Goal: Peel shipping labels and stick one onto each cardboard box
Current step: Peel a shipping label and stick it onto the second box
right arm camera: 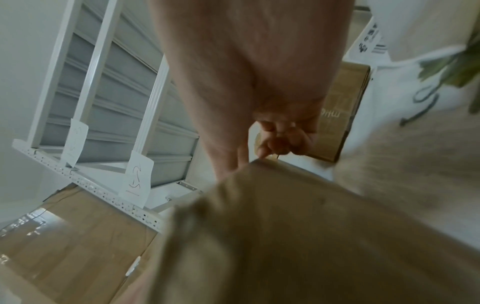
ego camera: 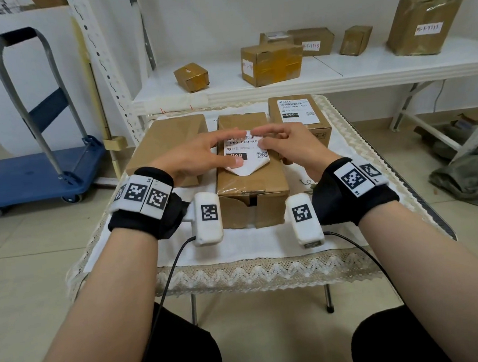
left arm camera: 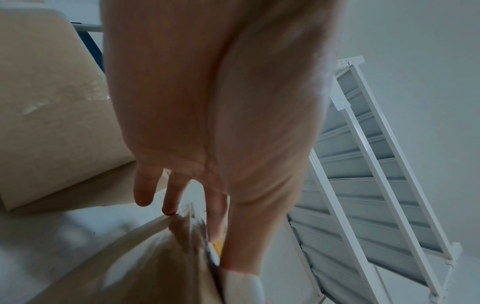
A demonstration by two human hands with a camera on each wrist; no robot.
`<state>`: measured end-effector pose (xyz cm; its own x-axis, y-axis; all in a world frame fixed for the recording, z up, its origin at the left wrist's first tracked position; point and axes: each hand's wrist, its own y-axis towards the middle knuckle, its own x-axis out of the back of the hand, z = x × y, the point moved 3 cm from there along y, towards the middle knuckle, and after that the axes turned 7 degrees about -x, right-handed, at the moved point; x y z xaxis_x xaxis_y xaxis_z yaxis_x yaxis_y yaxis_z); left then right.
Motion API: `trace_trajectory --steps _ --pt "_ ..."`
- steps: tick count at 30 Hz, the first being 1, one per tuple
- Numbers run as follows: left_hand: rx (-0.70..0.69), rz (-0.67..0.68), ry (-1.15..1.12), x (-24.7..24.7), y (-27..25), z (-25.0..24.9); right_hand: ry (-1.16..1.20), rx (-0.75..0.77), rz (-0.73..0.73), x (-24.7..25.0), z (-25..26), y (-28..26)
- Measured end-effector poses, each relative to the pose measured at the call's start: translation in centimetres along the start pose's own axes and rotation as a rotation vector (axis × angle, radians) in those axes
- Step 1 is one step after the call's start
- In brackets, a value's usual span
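Three cardboard boxes stand on the cloth-covered table. On the middle box (ego camera: 249, 188) (left arm camera: 130, 267) (right arm camera: 285, 236) lies a white shipping label (ego camera: 244, 151), its lower end curled up. My left hand (ego camera: 226, 148) (left arm camera: 182, 201) has straight fingers, with the thumb pressing the label's lower left corner. My right hand (ego camera: 259, 137) (right arm camera: 272, 144) pinches the label's upper right edge between index finger and thumb, its other fingers curled. The right box (ego camera: 313, 126) (right arm camera: 340, 115) carries its own label (ego camera: 298, 110). The left box (ego camera: 171, 137) (left arm camera: 52, 123) has a bare top.
The table (ego camera: 236, 251) has a lace-edged white cloth. Behind it a white shelf (ego camera: 365, 69) holds several taped boxes. A blue platform trolley (ego camera: 36, 176) stands on the floor at left. Bags and clutter (ego camera: 470, 178) lie on the floor at right.
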<state>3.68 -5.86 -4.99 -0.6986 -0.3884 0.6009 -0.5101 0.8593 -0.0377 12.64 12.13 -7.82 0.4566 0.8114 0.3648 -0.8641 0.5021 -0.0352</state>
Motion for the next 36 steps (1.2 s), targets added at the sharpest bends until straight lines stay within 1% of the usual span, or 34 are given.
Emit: trace_trajectory --steps 3,6,12,17,21,24,26,29,33,36 --pt "0.008 0.022 0.002 0.1 0.0 0.4 -0.069 -0.064 0.096 0.3 -0.2 -0.1" --pt "0.019 0.046 0.005 0.5 -0.1 0.9 -0.09 -0.074 0.198 0.4 -0.4 -0.3" --pt "0.022 0.072 -0.016 0.7 -0.4 0.7 -0.078 -0.125 0.344 0.5 -1.1 -0.2" --pt "0.038 0.076 -0.033 0.7 -0.6 0.6 -0.065 -0.161 0.404 0.4 -1.3 -0.8" --pt "0.069 0.064 -0.066 0.8 -0.7 1.0 -0.055 -0.18 0.403 0.3 -1.2 -1.4" --pt "0.077 0.043 -0.093 1.0 -0.5 1.5 -0.054 -0.161 0.392 0.4 -0.9 -2.0" --pt "0.076 0.021 -0.139 1.1 -0.4 1.6 -0.048 -0.15 0.36 0.6 -0.7 -2.3" --pt "0.08 0.029 -0.18 0.7 -0.6 1.7 -0.032 -0.172 0.314 0.7 -1.0 -2.2" --pt "0.203 0.023 -0.227 -0.2 -0.6 2.2 -0.018 -0.244 0.257 0.4 -1.3 -2.1" --pt "0.231 0.043 -0.216 -0.7 -0.4 2.4 0.027 -0.268 0.24 0.2 -1.1 -2.2"
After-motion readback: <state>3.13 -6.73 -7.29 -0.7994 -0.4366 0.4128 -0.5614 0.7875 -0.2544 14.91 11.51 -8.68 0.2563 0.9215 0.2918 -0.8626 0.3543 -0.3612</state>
